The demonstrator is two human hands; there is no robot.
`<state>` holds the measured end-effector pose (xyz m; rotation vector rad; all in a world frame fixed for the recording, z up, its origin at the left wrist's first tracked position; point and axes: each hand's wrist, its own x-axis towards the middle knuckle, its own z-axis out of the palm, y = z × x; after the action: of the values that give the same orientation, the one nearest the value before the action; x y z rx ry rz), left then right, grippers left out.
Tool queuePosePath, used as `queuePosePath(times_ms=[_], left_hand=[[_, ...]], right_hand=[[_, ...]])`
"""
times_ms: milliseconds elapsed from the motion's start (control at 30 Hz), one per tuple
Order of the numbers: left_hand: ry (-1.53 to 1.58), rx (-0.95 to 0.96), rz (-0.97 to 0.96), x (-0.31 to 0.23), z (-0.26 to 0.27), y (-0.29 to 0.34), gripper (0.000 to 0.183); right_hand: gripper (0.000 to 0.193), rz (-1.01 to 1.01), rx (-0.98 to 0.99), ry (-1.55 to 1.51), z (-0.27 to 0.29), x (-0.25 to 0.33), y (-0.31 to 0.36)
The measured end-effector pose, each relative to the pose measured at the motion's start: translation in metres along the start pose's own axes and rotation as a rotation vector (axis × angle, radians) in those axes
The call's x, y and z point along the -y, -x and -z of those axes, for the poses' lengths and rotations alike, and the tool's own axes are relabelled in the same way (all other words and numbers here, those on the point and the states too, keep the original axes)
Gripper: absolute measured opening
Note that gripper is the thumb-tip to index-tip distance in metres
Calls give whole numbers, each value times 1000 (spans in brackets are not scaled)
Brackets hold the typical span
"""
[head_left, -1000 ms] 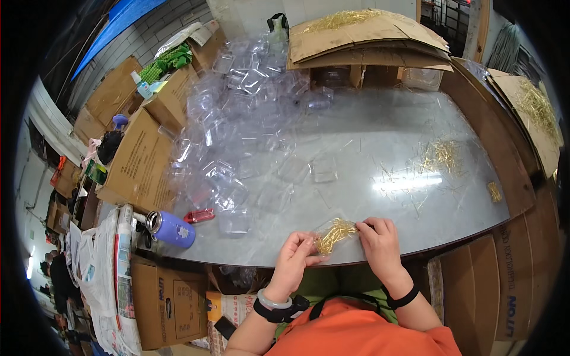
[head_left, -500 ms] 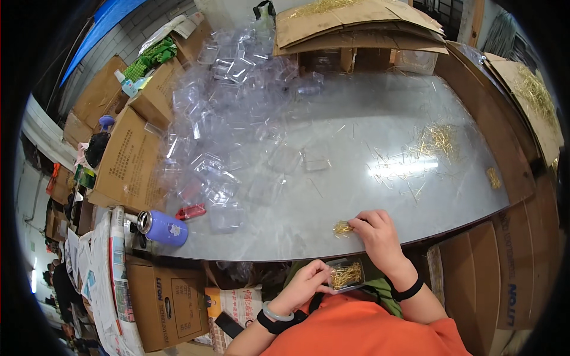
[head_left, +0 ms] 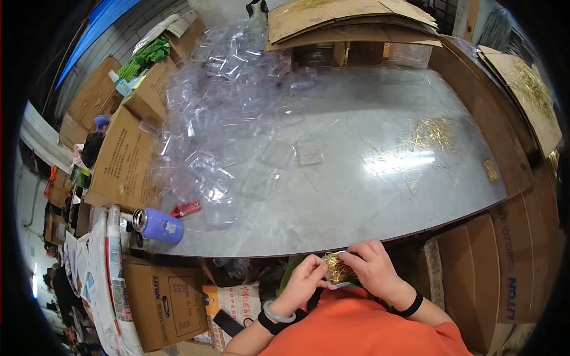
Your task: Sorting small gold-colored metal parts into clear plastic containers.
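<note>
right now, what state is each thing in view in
clear box: holding gold pieces, no lid visible
left hand: gripping the clear box's left side
right hand: bent over the clear box's right side
loose gold pieces: scattered on the table
gold bundle: gathered, near the table's right edge
clear containers: heaped
purple bottle: steel rim showing, cap unclear
cardboard sheets: stacked

**Head camera looks down on the bench (head_left: 338,213) from its near edge**

The head view, left of two fisheyes worn side by side, faces steeply down and forward from above the near edge. The wearer's orange top (head_left: 356,326) fills the bottom middle; the left hand (head_left: 303,283) and right hand (head_left: 373,270) are close below the lens. The far edge, with flattened cardboard sheets (head_left: 350,21), lies well beyond. Both side edges fit in, bent toward a black rim.
</note>
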<state>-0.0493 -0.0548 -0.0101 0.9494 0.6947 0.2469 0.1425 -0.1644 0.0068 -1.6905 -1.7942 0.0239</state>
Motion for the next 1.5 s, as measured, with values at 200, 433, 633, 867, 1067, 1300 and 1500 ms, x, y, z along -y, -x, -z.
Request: queuePosePath(times_ms=[200, 433, 633, 867, 1067, 1300, 1500], left_hand=[[-242, -14, -211, -39, -7, 5, 16], [-996, -338, -538, -67, 10, -45, 15], [-1422, -399, -821, -62, 4, -39, 38], [-1534, -391, -847, -52, 6, -38, 54], [-1269, -176, -952, -60, 3, -53, 65], [-1277, -86, -871, -63, 3, -57, 59], [-1326, -116, -896, -60, -2, -58, 53]], right_hand=[[31, -25, -174, 18, 6, 12, -21], [26, -54, -227, 108, -11, -8, -72], [25, -88, -181, 134, -17, -10, -73], [24, -109, -61, 170, -6, -6, -73], [24, -114, -60, 183, 1, -11, -79], [42, -199, -205, -31, 5, -7, -73], [66, -211, -210, -82, -3, -5, -40]])
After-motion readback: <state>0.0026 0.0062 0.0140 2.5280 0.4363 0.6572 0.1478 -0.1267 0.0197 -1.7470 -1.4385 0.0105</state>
